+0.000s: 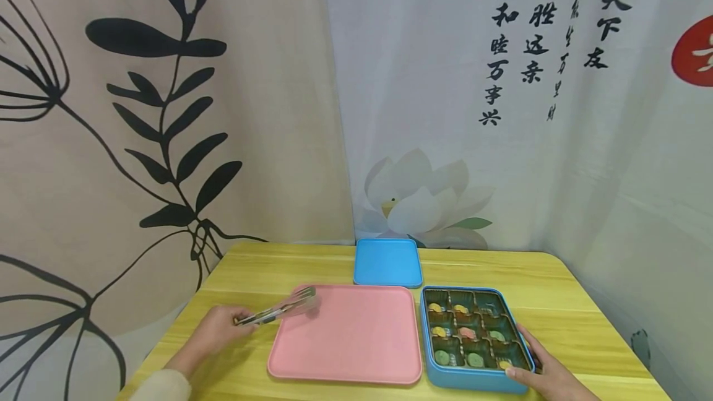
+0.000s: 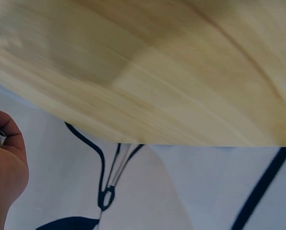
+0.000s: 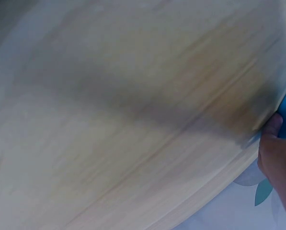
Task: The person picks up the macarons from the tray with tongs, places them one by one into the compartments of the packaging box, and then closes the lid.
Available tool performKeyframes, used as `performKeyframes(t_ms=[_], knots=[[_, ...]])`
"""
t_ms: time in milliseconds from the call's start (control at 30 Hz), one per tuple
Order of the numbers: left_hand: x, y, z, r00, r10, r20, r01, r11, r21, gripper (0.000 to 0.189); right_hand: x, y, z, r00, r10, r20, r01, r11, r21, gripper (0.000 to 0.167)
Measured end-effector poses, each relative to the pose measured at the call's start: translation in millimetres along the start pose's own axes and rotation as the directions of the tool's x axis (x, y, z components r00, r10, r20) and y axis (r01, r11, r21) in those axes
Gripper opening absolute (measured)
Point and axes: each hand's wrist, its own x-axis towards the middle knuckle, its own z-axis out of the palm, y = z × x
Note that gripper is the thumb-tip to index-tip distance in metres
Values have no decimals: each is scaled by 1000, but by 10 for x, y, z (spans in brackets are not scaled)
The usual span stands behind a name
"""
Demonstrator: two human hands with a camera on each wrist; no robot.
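On the left in the head view, my left hand [image 1: 220,330] grips a pair of metal tongs [image 1: 273,312]. Their tips reach over the upper left corner of a pink tray [image 1: 345,336]. In the left wrist view only part of that hand [image 2: 8,158] shows, at the left edge. My right hand [image 1: 548,373] holds the near right corner of a blue box [image 1: 473,379], thumb at the front and fingers along the side. Inside the box, a dark divided insert carries small yellow, green and pink pieces, among them a pink one [image 1: 466,333] in the middle compartment.
A smaller blue tray or lid [image 1: 388,262] lies behind the pink tray, near the far edge of the yellow wood-grain table [image 1: 301,258]. Printed curtains [image 1: 278,141] hang close behind the table and along its sides.
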Motion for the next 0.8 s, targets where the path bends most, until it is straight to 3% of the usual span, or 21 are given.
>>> performKeyframes(t_ms=[367,800], knots=[[184,292,145,999,48,25,-46,996,-73,11,-1,-9,0,1000,-15,14,15,1000,1,94],[466,849,378,985,157,70,-145,978,-153,14,2,1,-6,1000,-23,11,24,1000,-15,92]])
